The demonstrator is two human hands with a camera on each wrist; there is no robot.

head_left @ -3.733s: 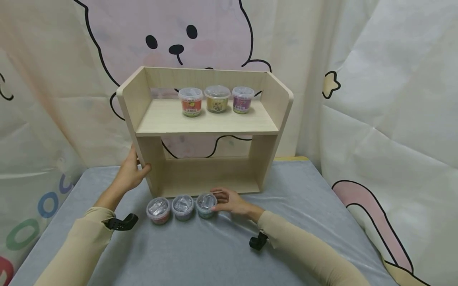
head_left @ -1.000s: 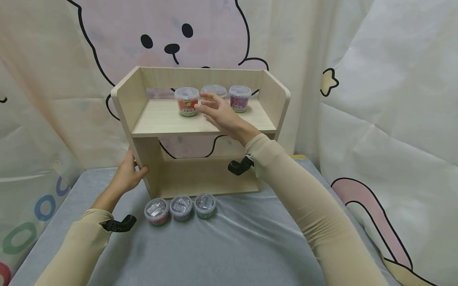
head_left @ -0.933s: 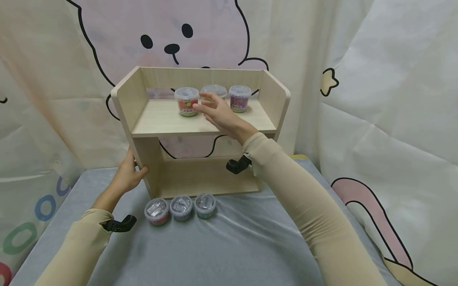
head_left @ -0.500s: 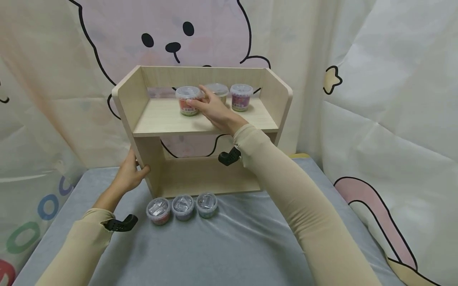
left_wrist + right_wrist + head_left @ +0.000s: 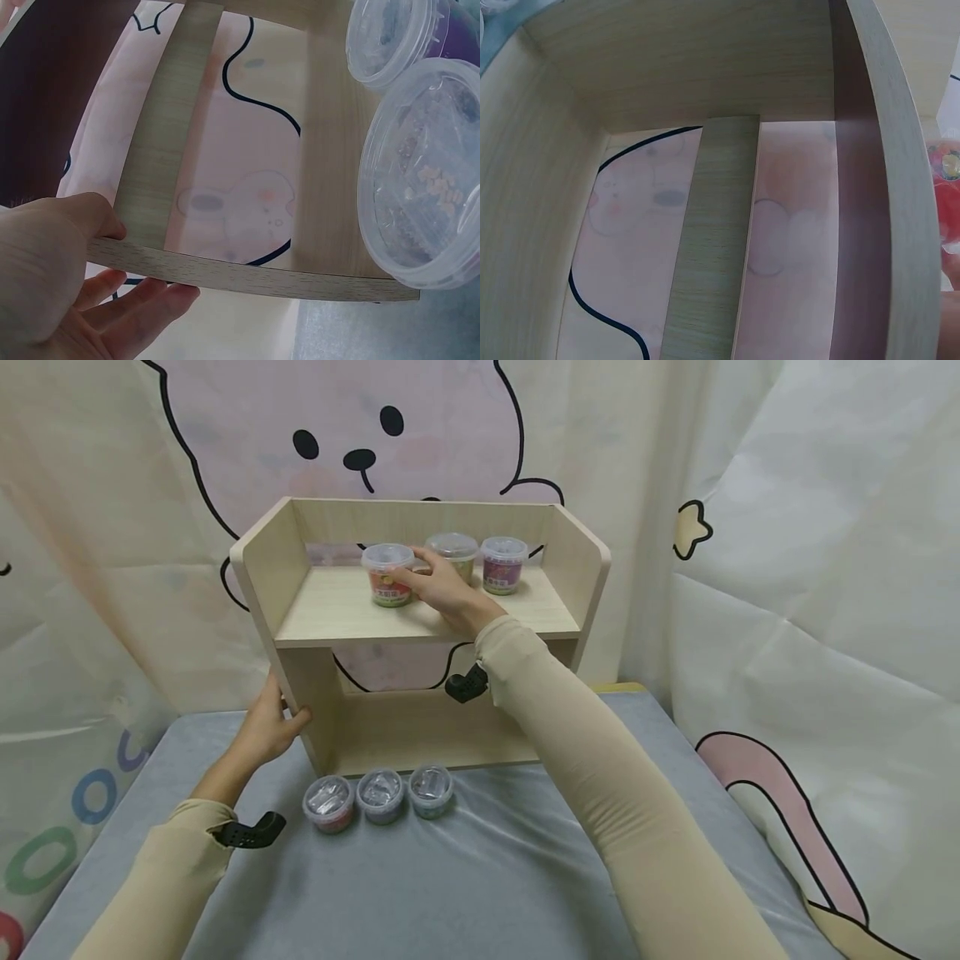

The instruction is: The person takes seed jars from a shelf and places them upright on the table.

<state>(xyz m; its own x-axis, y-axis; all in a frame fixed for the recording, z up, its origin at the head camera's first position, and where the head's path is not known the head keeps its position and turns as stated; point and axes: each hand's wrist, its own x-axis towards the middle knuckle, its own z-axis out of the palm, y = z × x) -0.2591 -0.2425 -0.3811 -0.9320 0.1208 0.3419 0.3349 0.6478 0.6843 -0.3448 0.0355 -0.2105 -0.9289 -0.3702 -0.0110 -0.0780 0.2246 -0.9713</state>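
Observation:
My right hand (image 5: 447, 593) reaches over the upper shelf and holds a lidded plastic cup (image 5: 387, 583) with a red label, thumb at its front and fingers at its right side. Part of that red cup (image 5: 946, 180) shows at the right edge of the right wrist view. To its right stand a yellow-labelled cup (image 5: 459, 560), partly behind the hand, and a purple-labelled cup (image 5: 503, 568). My left hand (image 5: 266, 722) grips the left side panel of the wooden shelf (image 5: 315, 710); in the left wrist view, the thumb (image 5: 94, 216) lies inside and the fingers outside.
On the blue-grey cloth (image 5: 420, 893), three lidded cups stand in a row before the shelf: one reddish (image 5: 328, 806), one greyish purple (image 5: 380, 797), one greenish (image 5: 431, 793). A printed curtain (image 5: 600, 460) hangs behind and at both sides.
My right hand has left the greenish cup on the table, risen to the upper shelf and taken hold of the red-labelled cup, which has shifted slightly left. The left hand stays on the panel.

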